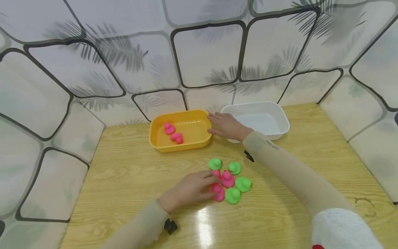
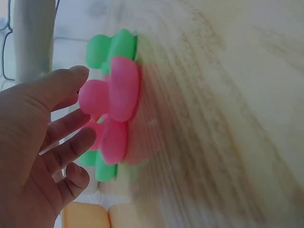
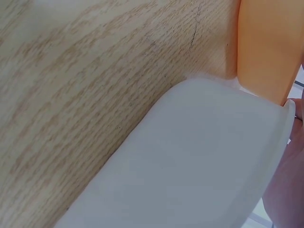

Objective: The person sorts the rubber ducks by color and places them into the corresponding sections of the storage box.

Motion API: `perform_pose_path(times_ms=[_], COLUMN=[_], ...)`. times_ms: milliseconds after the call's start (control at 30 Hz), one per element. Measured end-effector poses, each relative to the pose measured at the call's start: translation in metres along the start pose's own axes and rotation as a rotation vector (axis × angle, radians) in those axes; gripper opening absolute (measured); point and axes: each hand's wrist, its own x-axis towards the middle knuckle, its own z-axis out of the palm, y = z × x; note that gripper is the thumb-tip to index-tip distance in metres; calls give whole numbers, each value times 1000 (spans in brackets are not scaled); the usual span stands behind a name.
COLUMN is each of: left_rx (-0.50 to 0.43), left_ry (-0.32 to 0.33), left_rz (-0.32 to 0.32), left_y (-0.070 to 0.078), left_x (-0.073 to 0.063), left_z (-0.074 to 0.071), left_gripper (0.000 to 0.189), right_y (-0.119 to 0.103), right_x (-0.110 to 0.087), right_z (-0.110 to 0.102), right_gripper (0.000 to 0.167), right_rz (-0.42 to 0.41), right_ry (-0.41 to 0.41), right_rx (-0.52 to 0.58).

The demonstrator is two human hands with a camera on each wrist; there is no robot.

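Observation:
My left hand (image 1: 194, 190) reaches over the table to a group of small rubber ducks, its fingers loosely bent. Fingertips overlap a pink duck (image 1: 218, 192) at the near left of the group; in the left wrist view, thumb and fingers stand around that pink duck's head (image 2: 93, 97) without closing on it. Another pink duck (image 1: 228, 179) and several green ducks (image 1: 233, 195) sit close beside it. My right hand (image 1: 228, 125) stretches over the white tub's left end, straight fingers at the right rim of the yellow tub (image 1: 181, 148). Two pink ducks (image 1: 169, 128) lie in the yellow tub.
The white tub (image 1: 281, 133) stands at the back right, close beside the yellow one. Both are near the rear edge of the wooden table (image 1: 124, 186). A patterned padded wall (image 1: 208, 55) rises behind and along the sides.

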Motion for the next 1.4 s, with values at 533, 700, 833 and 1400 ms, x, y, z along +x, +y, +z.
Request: perform_pose_path(times_ms=[533,700,833,1400], left_rx=[44,52,46,76], left_ry=[-24,-22,-18,134], left_rz=[-1,-5,-14,-28], left_y=[2,0,0,-18], left_x=[-3,-8,-13,-25], left_z=[5,6,3,-41], left_gripper=[29,34,36,27], right_y=[1,1,0,-4], right_x=[0,1,1,0], right_z=[0,0,-1,-3], right_gripper=[71,70,71,71], right_rz=[-2,0,5,7], right_ry=[-10,-13,-22,-21], right_rx=[-8,-7,-8,-11])
